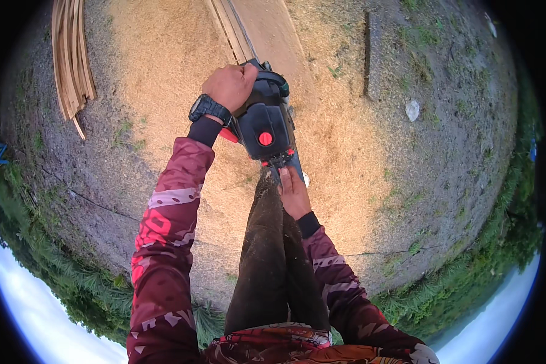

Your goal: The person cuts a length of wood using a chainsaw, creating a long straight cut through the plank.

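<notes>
A black and red chainsaw [264,124] sits below me over a long wooden plank [267,30] that runs away toward the top. My left hand [230,85], with a black wristwatch, is closed on the saw's front handle. My right hand [294,191] grips the rear handle just behind the saw's body. The saw's bar is hidden under the body and my left hand. My dark trouser leg [264,255] stands right behind the saw.
Sawdust [164,73] covers the ground around the plank. A stack of thin wooden slats [71,54] lies at the upper left. A dark piece of timber [373,54] and a pale stone [412,110] lie to the right on bare ground with grass patches.
</notes>
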A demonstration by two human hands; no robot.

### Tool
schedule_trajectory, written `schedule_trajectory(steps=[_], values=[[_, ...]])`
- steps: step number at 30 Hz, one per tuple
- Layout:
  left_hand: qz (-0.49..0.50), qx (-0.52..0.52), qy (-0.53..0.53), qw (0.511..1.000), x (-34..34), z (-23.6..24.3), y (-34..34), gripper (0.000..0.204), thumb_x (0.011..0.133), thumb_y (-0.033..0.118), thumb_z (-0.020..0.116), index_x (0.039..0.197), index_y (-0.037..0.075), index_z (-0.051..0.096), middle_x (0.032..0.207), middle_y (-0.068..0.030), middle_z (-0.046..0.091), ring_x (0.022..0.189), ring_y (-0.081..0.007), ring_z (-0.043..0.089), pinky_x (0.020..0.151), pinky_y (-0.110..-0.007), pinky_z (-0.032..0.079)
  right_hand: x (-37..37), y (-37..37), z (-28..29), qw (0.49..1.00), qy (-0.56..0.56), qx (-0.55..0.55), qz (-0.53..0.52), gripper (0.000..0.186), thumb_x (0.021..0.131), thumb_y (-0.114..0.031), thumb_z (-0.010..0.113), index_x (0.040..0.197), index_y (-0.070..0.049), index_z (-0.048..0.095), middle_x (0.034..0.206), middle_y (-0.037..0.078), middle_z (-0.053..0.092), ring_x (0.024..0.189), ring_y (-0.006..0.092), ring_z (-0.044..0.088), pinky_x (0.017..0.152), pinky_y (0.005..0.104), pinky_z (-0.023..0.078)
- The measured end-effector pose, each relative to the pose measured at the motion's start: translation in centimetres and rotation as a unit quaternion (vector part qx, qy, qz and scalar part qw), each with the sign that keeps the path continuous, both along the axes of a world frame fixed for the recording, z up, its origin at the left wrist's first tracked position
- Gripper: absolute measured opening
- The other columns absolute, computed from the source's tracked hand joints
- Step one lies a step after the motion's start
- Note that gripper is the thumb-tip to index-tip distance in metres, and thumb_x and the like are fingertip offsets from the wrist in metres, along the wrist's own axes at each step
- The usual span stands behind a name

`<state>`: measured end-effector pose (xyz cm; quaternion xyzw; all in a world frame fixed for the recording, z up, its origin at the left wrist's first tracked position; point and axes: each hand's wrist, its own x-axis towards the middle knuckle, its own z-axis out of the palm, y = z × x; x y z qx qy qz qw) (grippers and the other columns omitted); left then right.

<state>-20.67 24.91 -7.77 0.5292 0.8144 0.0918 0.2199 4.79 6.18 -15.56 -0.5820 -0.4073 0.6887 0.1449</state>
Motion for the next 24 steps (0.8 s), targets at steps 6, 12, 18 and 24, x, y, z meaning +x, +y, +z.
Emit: schedule_trajectory(steps=[6, 12, 18, 24], values=[[0.012, -0.004, -0.018, 1.0, -0.1, 0.8, 0.8, 0.052, 0.095, 0.045, 0.048, 0.084, 0.001, 0.072, 0.081, -0.029, 0.066, 0.08, -0.0479, 0.066, 0.075, -0.051, 0.054, -0.6, 0.7, 0.6, 1.0, 0.011, -0.011, -0.023, 0.036, 0.109, -0.039, 0.044, 0.116, -0.006, 0.057, 0.08, -0.003, 0.05, 0.062, 0.0054, 0.044, 0.056, 0.0238, 0.041], [0.006, 0.002, -0.008, 1.0, -1.2, 0.9, 2.4, 0.053, 0.095, 0.045, 0.047, 0.083, 0.001, 0.073, 0.081, -0.0298, 0.065, 0.081, -0.0481, 0.066, 0.076, -0.051, 0.055, -1.6, 2.5, 0.9, 1.0, 0.007, -0.018, -0.001, 0.036, 0.109, -0.039, 0.044, 0.117, -0.006, 0.056, 0.082, -0.003, 0.049, 0.067, 0.0051, 0.044, 0.06, 0.0235, 0.042], [0.001, 0.004, -0.002, 1.0, -1.7, 0.8, 3.0, 0.053, 0.095, 0.045, 0.046, 0.084, 0.001, 0.073, 0.081, -0.0295, 0.066, 0.081, -0.0485, 0.067, 0.076, -0.052, 0.055, -2.4, 2.7, 0.4, 1.0, 0.019, -0.011, -0.021, 0.038, 0.109, -0.04, 0.044, 0.117, -0.004, 0.056, 0.084, -0.002, 0.051, 0.067, 0.0065, 0.045, 0.061, 0.024, 0.043], [0.001, 0.005, -0.004, 1.0, -1.9, 0.8, 3.3, 0.053, 0.095, 0.045, 0.046, 0.083, 0.0, 0.072, 0.08, -0.0301, 0.065, 0.079, -0.049, 0.066, 0.075, -0.052, 0.054, -2.6, 3.2, 0.4, 1.0, 0.001, -0.006, 0.001, 0.041, 0.109, -0.04, 0.044, 0.122, -0.004, 0.055, 0.086, -0.001, 0.053, 0.068, 0.0067, 0.046, 0.062, 0.0247, 0.044]])
